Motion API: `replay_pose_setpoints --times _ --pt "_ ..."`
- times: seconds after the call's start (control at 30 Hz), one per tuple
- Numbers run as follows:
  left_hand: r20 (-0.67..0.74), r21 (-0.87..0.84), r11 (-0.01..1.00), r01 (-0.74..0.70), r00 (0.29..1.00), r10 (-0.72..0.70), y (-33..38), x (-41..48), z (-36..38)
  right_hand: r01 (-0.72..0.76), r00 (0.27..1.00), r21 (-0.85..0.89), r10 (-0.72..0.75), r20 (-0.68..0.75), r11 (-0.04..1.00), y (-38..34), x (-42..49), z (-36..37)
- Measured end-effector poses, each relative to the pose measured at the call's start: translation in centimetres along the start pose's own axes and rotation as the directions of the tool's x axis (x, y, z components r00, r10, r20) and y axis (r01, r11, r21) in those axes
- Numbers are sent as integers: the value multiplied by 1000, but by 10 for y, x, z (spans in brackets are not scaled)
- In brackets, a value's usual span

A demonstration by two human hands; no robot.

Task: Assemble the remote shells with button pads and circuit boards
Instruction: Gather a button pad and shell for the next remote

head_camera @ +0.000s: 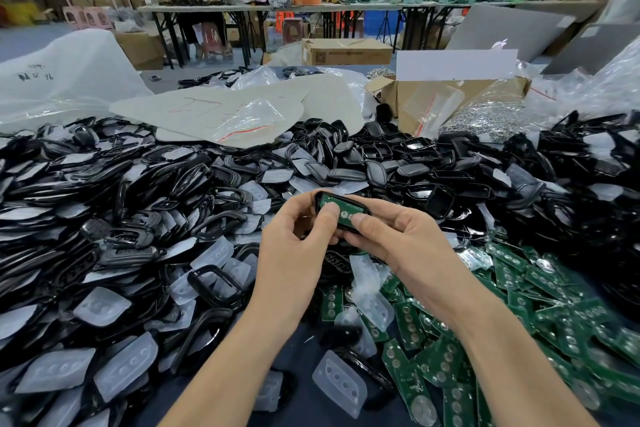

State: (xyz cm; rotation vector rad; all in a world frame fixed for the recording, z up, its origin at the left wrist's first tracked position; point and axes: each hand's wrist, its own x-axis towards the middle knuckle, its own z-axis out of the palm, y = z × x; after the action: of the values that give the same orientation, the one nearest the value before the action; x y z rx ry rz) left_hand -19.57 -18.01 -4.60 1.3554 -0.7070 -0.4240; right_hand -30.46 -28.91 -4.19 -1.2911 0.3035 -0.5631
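A black remote shell [320,198] with a green circuit board [343,210] lying inside it is held between both hands above the table's middle. My left hand [298,243] grips its left end, thumb pressed on the board. My right hand [391,236] holds its right end, thumb also on the board. Black shells [121,204] lie heaped to the left and behind. Translucent button pads [341,381] lie scattered in front and to the left. Green circuit boards [519,315] are piled at the lower right.
Grey cardboard sheets [214,107] and an open carton [446,97] with plastic bags lie behind the piles. A large white bag [62,73] sits at the far left. People work at long tables [311,7] in the background.
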Motion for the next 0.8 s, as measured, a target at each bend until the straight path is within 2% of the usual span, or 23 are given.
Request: replay_pose_setpoints --times 0.13,0.3,0.5,0.63,0.8 --pt "6 10 1000 -25 1000 25 0 -2 1 11 999 -43 -13 -34 999 2 1 -1" --pt "6 120 990 -78 997 78 -4 0 0 39 997 -121 -47 -58 992 2 0 -3" --pt "38 176 978 -108 994 103 -8 6 -8 86 992 -322 -112 -63 943 6 2 -4" --pt "84 269 941 -205 978 190 -2 8 -13 106 990 -419 -135 -40 902 9 2 0" --pt "129 318 936 -154 985 118 10 2 -20 94 991 -548 -131 -28 831 7 3 3"
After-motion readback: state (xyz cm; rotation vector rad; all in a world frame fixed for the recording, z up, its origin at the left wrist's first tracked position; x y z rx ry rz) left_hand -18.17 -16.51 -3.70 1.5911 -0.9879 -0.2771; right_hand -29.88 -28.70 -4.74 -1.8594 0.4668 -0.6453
